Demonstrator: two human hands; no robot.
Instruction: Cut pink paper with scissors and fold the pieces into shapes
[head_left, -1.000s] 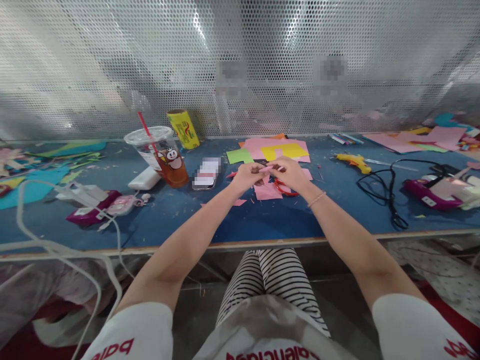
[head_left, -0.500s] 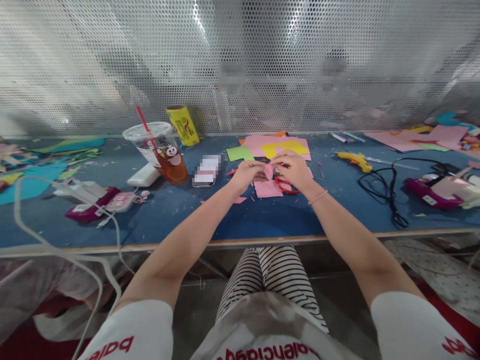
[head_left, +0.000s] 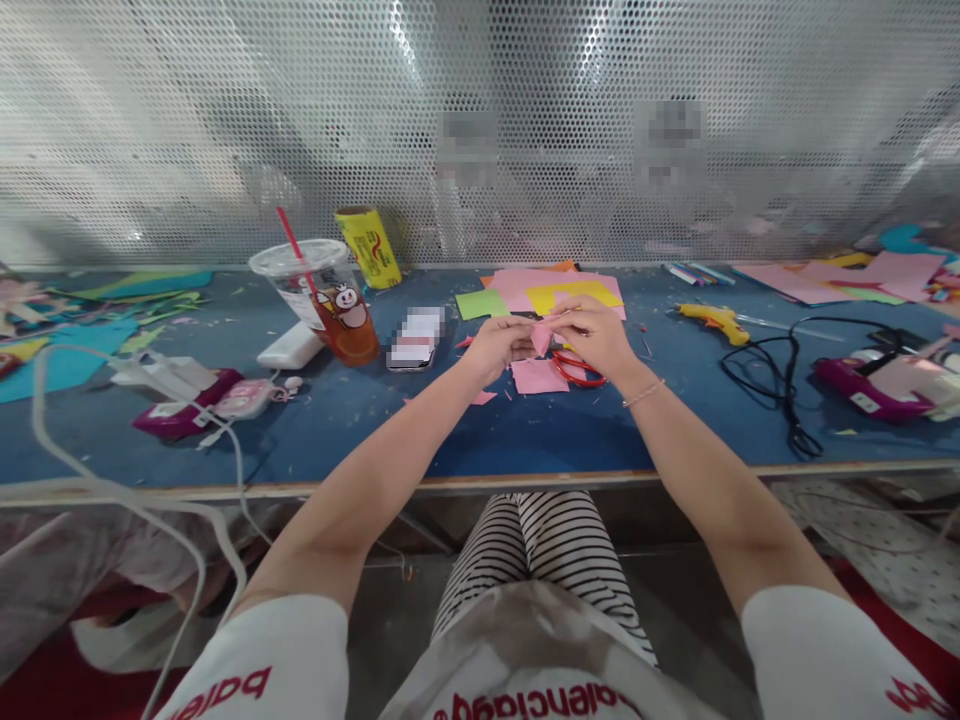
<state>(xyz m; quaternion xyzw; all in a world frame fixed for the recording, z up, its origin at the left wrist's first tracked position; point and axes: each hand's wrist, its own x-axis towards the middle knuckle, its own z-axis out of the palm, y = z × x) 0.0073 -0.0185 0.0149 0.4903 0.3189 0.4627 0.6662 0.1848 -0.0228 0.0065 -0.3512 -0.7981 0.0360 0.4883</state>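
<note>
A small folded piece of pink paper is pinched between both hands above the table. My left hand grips its left side, and my right hand holds the upper right edge, fingers closed. Just below lies a flat pink paper square. Red-handled scissors rest beside that square, partly hidden under my right hand. Behind the hands are stacked coloured sheets: a yellow sheet, a green sheet and a larger pink sheet.
Left of the hands are a phone, a plastic drink cup, a yellow can-like tube and a purple power strip with cables. On the right lie a yellow glue gun, a black cable and another power strip.
The pink paper between my fingers has turned slightly and now shows a pointed lower tip. My right hand has shifted a little; the whole view has moved slightly.
</note>
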